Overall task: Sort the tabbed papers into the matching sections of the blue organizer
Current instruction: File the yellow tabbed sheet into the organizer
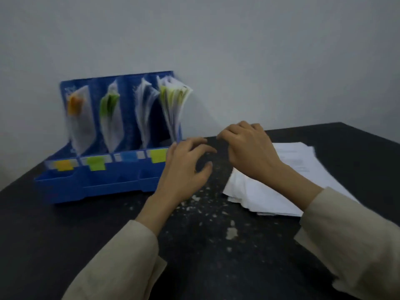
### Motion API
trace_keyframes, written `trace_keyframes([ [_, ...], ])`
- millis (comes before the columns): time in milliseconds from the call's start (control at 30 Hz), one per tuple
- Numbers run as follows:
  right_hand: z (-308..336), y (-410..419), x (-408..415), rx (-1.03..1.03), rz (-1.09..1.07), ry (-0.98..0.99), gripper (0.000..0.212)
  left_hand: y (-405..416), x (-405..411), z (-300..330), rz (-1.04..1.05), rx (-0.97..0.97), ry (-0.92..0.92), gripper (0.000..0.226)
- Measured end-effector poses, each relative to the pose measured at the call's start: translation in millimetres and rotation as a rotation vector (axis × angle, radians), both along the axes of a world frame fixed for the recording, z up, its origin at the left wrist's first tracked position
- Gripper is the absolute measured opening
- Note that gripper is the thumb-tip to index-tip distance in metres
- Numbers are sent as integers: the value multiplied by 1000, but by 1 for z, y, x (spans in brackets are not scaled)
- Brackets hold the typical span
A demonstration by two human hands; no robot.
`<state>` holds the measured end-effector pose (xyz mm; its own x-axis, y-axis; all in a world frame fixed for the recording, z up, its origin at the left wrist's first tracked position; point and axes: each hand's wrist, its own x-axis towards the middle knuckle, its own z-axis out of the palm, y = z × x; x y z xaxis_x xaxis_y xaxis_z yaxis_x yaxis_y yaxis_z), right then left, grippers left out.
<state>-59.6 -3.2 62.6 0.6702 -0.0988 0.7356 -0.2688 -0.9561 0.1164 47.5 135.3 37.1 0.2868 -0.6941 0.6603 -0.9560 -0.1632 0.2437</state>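
Lying under the right hand (249, 148): loose papers (270, 191).

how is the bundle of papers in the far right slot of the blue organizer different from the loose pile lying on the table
The bundle in the rightmost slot stands on edge, its top fanning rightward; the loose pile lies flat on the dark table. The bundle shows yellow-green tabs; no coloured tabs are visible on the pile. The bundle sits inside the blue organizer; the pile sits outside it, partly under the right hand. Both are white sheets.
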Motion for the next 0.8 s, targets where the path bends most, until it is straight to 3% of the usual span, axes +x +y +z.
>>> trace_keyframes([
  [267, -41, -72, -77, 518, -356, 78, 35, -54, -37, -43, -126, 285, 165, 27],
  [433, -58, -117, -104, 761, -716, 294, 44, -50, -45, -66, -134, 479, 221, 55],
  [600, -65, -130, -111, 910, -804, 238, 59, -47, -49, -74, -142, 559, 207, 75],
  [800, -65, -140, -122, 992, -694, -29, 19, -45, -50, -74, -143, 557, 226, 78],
])
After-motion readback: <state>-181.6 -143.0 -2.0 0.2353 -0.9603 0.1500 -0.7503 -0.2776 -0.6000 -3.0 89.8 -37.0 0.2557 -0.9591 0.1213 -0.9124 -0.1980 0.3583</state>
